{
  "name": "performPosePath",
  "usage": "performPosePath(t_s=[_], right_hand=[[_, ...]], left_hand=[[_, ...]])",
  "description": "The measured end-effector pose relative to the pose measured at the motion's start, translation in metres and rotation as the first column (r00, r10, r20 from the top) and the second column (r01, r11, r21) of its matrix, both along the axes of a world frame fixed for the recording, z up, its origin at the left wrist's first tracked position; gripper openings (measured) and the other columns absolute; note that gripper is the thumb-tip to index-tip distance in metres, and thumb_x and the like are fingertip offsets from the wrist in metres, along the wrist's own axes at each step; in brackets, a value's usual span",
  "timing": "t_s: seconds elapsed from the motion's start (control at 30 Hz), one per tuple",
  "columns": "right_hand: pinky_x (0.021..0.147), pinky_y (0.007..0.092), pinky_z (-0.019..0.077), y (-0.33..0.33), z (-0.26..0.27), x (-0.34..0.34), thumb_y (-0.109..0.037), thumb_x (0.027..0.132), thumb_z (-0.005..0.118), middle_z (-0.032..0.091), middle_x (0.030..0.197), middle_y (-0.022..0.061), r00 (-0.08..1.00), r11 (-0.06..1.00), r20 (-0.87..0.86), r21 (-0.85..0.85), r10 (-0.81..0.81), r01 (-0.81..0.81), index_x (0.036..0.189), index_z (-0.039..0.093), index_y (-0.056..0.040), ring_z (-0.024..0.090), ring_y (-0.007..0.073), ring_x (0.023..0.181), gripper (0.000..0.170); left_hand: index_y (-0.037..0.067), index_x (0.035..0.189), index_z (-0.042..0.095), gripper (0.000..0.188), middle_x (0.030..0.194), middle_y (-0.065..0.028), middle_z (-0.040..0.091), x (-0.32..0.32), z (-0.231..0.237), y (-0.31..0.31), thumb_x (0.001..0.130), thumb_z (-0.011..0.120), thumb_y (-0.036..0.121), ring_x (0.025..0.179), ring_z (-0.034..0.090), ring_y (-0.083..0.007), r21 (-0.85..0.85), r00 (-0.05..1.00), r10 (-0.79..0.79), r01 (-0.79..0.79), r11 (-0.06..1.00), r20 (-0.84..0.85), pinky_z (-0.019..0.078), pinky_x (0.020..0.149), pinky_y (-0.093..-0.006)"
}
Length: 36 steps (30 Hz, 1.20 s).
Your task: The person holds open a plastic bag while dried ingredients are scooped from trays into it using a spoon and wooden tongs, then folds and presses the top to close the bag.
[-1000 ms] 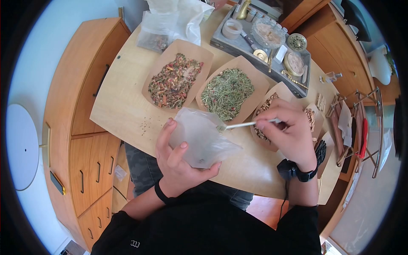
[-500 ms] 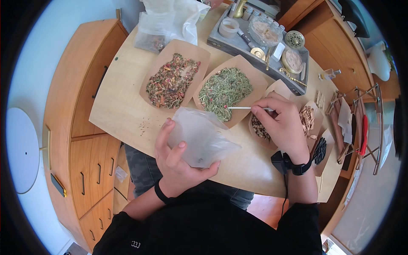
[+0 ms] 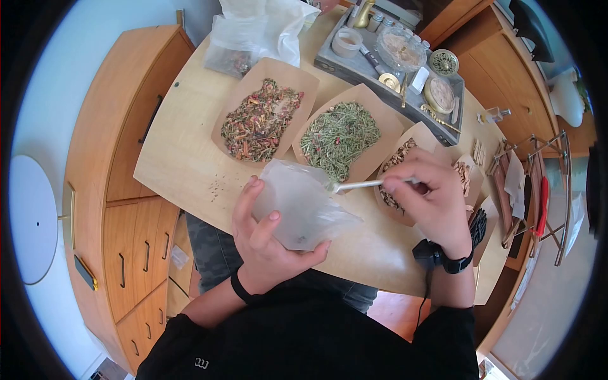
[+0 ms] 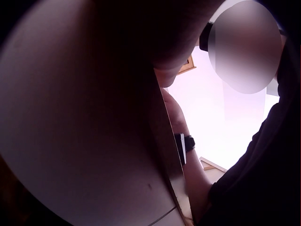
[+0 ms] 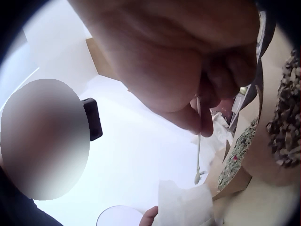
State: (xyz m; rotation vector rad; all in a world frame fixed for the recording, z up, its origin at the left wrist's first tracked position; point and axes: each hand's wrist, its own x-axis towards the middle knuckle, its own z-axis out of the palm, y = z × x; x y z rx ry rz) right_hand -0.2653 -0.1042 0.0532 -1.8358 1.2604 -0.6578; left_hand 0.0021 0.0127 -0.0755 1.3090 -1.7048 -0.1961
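My left hand point(image 3: 269, 247) holds a translucent, whitish bag point(image 3: 297, 209) from below, fingers and thumb curled about its sides. Its mouth points up and to the right. Between thumb and fingers, my right hand point(image 3: 437, 199) pinches a slim, long-handled small spoon point(image 3: 361, 185). The spoon's tip is right at the bag's mouth, and in the right wrist view a little material sits on the spoon's end point(image 5: 197, 180), over the bag point(image 5: 183, 205). Just beyond the bag stands a paper tray of green dried herb point(image 3: 342, 136). The left wrist view is mostly dark and hides the fingers.
Left of the green herb is a paper tray of reddish dried mix point(image 3: 259, 123). Wood-like chips point(image 3: 396, 155) fill another tray, partly behind my right hand. A grey tray point(image 3: 329, 54) with jars and brass pieces stands at the back, and plastic bags point(image 3: 253, 38) lie back left.
The spoon was at the bag's mouth, then dipped into the green herb half a second ago, and is now back at the mouth. The left hand and bag stay nearly still.
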Motion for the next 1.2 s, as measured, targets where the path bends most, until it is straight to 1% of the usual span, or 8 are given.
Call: performPosePath(t_s=[0.13, 0.23, 0.43, 0.63, 0.8, 0.87, 1.07, 1.2], right_hand=[[0.07, 0.0291, 0.0475, -0.002, -0.001, 0.0, -0.008, 0.101, 0.081, 0.068, 0.089, 0.0078, 0.998, 0.985, -0.056, -0.169, 0.014, -0.024, 0.108, 0.083, 0.0007, 0.061, 0.0154, 0.076, 0.011], [0.071, 0.0301, 0.0492, -0.008, -0.002, -0.003, -0.008, 0.101, 0.081, 0.069, 0.089, 0.0095, 0.983, 0.979, -0.126, -0.172, -0.134, 0.111, 0.106, 0.082, 0.0019, 0.064, 0.017, 0.077, 0.011], [0.068, 0.0349, 0.0531, 0.001, -0.006, 0.008, -0.01, 0.101, 0.082, 0.072, 0.085, 0.012, 0.992, 0.998, -0.123, -0.063, -0.025, 0.018, 0.103, 0.082, 0.0035, 0.068, 0.0213, 0.071, 0.014], [0.065, 0.0336, 0.0523, -0.01, -0.03, 0.002, -0.012, 0.103, 0.081, 0.073, 0.085, 0.0114, 0.974, 0.966, -0.16, -0.229, -0.162, 0.123, 0.103, 0.082, 0.004, 0.067, 0.0187, 0.068, 0.016], [0.067, 0.0304, 0.0509, -0.014, -0.014, -0.001, -0.011, 0.105, 0.08, 0.073, 0.085, 0.0098, 0.963, 0.972, -0.156, -0.115, -0.222, 0.206, 0.104, 0.082, 0.0042, 0.065, 0.0134, 0.071, 0.015], [0.07, 0.0318, 0.0532, -0.011, -0.021, 0.0, -0.01, 0.105, 0.079, 0.077, 0.088, 0.011, 0.993, 0.988, 0.023, -0.103, -0.115, 0.116, 0.104, 0.083, 0.0031, 0.069, 0.0175, 0.073, 0.013], [0.074, 0.0373, 0.0573, -0.01, -0.032, 0.011, -0.01, 0.102, 0.08, 0.081, 0.095, 0.0162, 0.983, 0.964, -0.162, -0.261, -0.091, 0.047, 0.106, 0.084, 0.0016, 0.076, 0.0288, 0.08, 0.013], [0.068, 0.0308, 0.047, -0.015, -0.023, -0.004, -0.008, 0.102, 0.081, 0.068, 0.082, 0.0055, 0.967, 0.97, -0.16, -0.173, -0.198, 0.17, 0.109, 0.084, 0.0027, 0.06, 0.0125, 0.072, 0.013]], left_hand=[[0.026, 0.164, 0.025, 0.12, 0.168, -0.0323, 0.031, 0.001, -0.002, 0.0, 0.071, 0.101, 0.032, 0.154, 0.043, -0.0549, -0.009, 1.0, -0.007, 0.007, 1.0, -0.004, 0.0502, 0.121, -0.0674], [0.026, 0.16, 0.032, 0.114, 0.16, -0.0286, 0.042, -0.001, 0.0, -0.001, 0.071, 0.102, 0.039, 0.144, 0.054, -0.0536, -0.046, 0.998, 0.055, -0.055, 0.997, -0.001, 0.0545, 0.115, -0.0672], [0.028, 0.161, 0.028, 0.115, 0.162, -0.0249, 0.032, -0.002, -0.013, -0.001, 0.072, 0.101, 0.036, 0.147, 0.049, -0.0534, -0.187, 0.996, 0.039, -0.054, 0.981, -0.085, 0.0548, 0.117, -0.0694], [0.029, 0.161, 0.027, 0.115, 0.161, -0.025, 0.032, -0.002, -0.012, 0.0, 0.072, 0.099, 0.035, 0.146, 0.049, -0.0533, -0.152, 0.997, 0.048, -0.058, 0.987, -0.068, 0.0552, 0.117, -0.0697], [0.027, 0.162, 0.029, 0.115, 0.161, -0.0276, 0.036, -0.001, -0.01, -0.001, 0.072, 0.1, 0.038, 0.147, 0.05, -0.0536, -0.137, 0.998, 0.035, -0.041, 0.99, -0.045, 0.0557, 0.116, -0.069], [0.027, 0.162, 0.03, 0.115, 0.161, -0.0286, 0.038, -0.002, -0.008, -0.001, 0.072, 0.1, 0.039, 0.148, 0.05, -0.0536, -0.121, 0.999, 0.027, -0.032, 0.992, -0.044, 0.056, 0.116, -0.0686], [0.027, 0.163, 0.03, 0.117, 0.162, -0.0296, 0.039, -0.001, -0.004, -0.003, 0.071, 0.101, 0.041, 0.147, 0.051, -0.0532, -0.103, 1.0, 0.009, -0.011, 0.995, -0.017, 0.0571, 0.115, -0.0676], [0.027, 0.163, 0.03, 0.116, 0.161, -0.0292, 0.04, 0.0, -0.004, -0.002, 0.072, 0.101, 0.042, 0.145, 0.053, -0.0531, -0.095, 1.0, 0.02, -0.022, 0.995, -0.018, 0.0575, 0.113, -0.0674]])
